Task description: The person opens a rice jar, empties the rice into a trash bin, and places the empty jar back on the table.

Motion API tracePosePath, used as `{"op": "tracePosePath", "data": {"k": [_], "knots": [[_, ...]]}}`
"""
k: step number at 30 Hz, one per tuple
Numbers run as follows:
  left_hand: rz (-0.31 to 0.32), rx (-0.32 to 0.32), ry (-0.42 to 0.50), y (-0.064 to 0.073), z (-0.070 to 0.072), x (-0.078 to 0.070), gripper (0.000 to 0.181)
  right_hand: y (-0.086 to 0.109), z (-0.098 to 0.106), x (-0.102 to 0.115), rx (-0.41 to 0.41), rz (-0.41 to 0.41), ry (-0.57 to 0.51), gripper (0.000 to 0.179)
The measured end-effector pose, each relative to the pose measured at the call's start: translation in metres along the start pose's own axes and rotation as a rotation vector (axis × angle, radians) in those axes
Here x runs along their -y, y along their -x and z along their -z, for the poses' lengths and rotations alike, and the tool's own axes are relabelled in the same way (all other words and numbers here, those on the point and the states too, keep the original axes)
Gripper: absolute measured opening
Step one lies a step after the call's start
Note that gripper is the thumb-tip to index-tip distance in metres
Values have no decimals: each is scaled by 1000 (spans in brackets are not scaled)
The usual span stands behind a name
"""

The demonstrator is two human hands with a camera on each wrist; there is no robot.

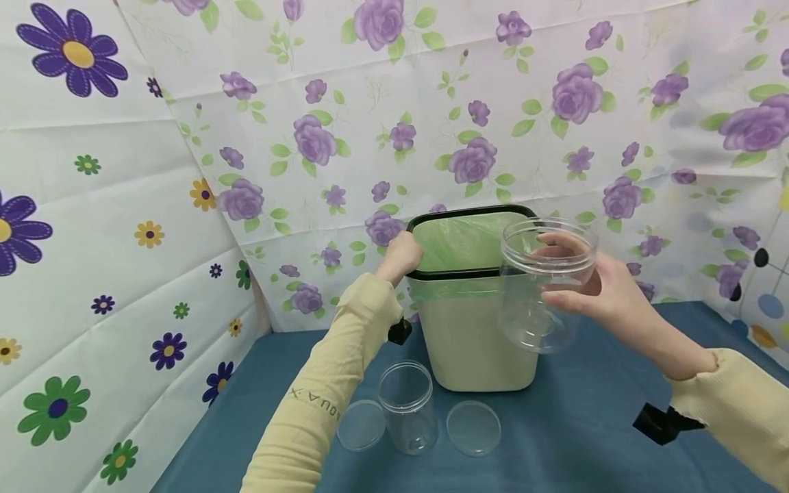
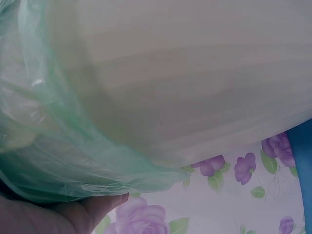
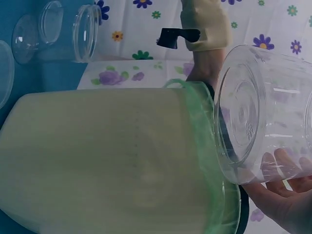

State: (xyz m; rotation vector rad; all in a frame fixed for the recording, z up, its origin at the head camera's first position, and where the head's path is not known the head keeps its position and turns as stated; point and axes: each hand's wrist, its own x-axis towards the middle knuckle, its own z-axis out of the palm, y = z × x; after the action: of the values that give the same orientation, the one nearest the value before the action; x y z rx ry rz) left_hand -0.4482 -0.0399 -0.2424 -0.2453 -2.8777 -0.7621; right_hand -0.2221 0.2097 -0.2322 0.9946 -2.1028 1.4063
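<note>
A cream trash bin [image 1: 477, 342] with a black rim stands on the blue cloth, lined with a green plastic bag [image 1: 456, 239]. My left hand [image 1: 403, 255] grips the bin's rim at its left side. In the left wrist view the thumb side of that hand [image 2: 73, 214] lies against the bag's folded edge. My right hand [image 1: 610, 284] holds a large clear plastic jar [image 1: 524, 311] by its side, thumb in front and fingers behind. The jar is lidless and roughly upright, overlapping the bin's right front in the head view. Its ringed base [image 3: 241, 114] shows in the right wrist view.
On the blue cloth [image 1: 585, 424] in front of the bin stands a second clear jar [image 1: 408, 418], lidless. One flat clear lid [image 1: 360, 426] lies to its left, another lid [image 1: 473, 428] to its right. A flowered curtain [image 1: 345, 198] hangs close behind the bin.
</note>
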Motion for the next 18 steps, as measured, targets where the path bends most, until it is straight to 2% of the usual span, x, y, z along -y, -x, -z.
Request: {"op": "tracePosePath", "data": {"k": [1, 2, 3, 6, 7, 8, 10, 11, 13, 14, 17, 18], "knots": [[2, -3, -10, 9, 6, -6, 25, 2, 0, -1, 1, -5, -1, 62], [-1, -3, -10, 9, 6, -7, 25, 4, -1, -2, -1, -7, -3, 63], [-3, -1, -4, 2, 1, -1, 25, 5, -1, -4, -2, 0, -6, 64], [16, 21, 11, 15, 9, -9, 23, 11, -3, -10, 4, 18, -43, 65], [3, 19, 24, 17, 10, -9, 22, 13, -4, -12, 8, 25, -48, 66], [2, 25, 30, 10, 6, -5, 21, 15, -5, -14, 8, 29, -46, 67], [-27, -5, 30, 4, 1, 1, 19, 19, -7, -20, 18, 39, -42, 69], [-19, 4, 32, 7, 3, -1, 19, 21, -9, -22, 16, 39, -33, 69], [-32, -19, 27, -7, -6, 8, 15, 25, -11, -27, 21, 42, -24, 71], [-8, -7, 21, -18, -12, 13, 15, 27, -12, -30, 26, 42, -27, 71], [9, -15, 20, -75, -45, 45, 11, 31, -14, -35, 36, 34, -50, 73], [4, -25, 19, -98, -59, 59, 10, 32, -15, -36, 42, 30, -55, 74]]}}
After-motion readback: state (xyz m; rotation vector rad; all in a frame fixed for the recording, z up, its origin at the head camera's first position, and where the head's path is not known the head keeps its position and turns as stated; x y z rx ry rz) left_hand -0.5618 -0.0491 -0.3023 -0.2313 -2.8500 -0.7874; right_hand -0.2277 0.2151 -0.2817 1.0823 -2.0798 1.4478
